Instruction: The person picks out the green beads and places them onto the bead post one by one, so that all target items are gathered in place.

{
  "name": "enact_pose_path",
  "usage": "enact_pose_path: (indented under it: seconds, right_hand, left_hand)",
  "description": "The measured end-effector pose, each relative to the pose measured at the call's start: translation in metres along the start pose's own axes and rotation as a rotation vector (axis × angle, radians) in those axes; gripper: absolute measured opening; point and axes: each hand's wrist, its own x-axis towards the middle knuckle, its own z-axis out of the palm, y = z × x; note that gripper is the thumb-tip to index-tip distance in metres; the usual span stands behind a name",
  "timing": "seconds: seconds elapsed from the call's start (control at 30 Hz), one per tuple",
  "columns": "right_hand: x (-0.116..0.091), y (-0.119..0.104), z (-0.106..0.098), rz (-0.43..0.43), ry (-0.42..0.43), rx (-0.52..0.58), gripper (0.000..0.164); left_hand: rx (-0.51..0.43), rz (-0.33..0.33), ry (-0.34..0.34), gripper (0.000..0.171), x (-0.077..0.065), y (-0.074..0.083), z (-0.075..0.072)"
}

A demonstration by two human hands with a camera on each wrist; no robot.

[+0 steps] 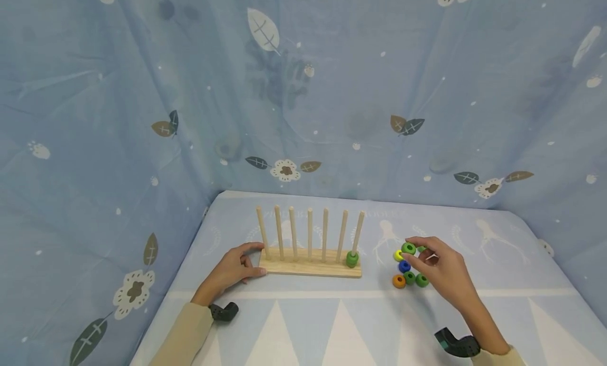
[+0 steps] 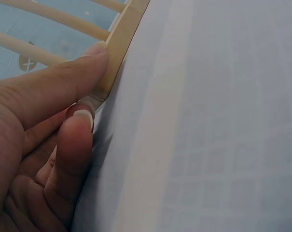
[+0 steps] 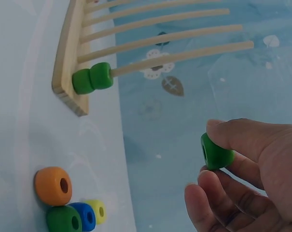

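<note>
A wooden peg rack [image 1: 310,269] with a row of upright pegs stands on the table. My left hand [image 1: 235,266] grips the left end of its base, the thumb [image 2: 83,72] pressing the edge in the left wrist view. Two green beads [image 3: 92,78] sit stacked at the bottom of the rightmost peg. To the right of the rack, my right hand [image 1: 441,263] pinches a green bead [image 3: 216,153] between thumb and fingertips, raised over the loose beads. Its hole shows in the head view.
Below the right hand lie loose beads: orange [image 1: 399,281], blue [image 1: 404,266], yellow [image 1: 398,255] and several green [image 1: 422,280]. The table [image 1: 308,329] has a patterned cloth. Blue printed fabric [image 1: 332,92] hangs behind the table and at its sides.
</note>
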Motion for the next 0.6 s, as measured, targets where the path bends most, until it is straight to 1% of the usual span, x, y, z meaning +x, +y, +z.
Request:
enact_pose_path:
  seconds: [0.13,0.37,0.6]
  right_hand:
    - [0.005,-0.004,-0.001,-0.024,0.010,0.015,0.036]
    - [0.012,-0.014,-0.003,-0.011,0.000,0.038,0.038]
    - [0.018,-0.022,-0.002,-0.044,0.013,0.045,0.038]
  left_hand:
    - [0.000,-0.017,0.000,0.075,-0.001,0.001,0.001]
    - [0.006,-0.015,0.001,0.075,-0.002,0.002,0.001]
    - [0.000,-0.019,0.006,0.075,-0.001,0.002,0.001]
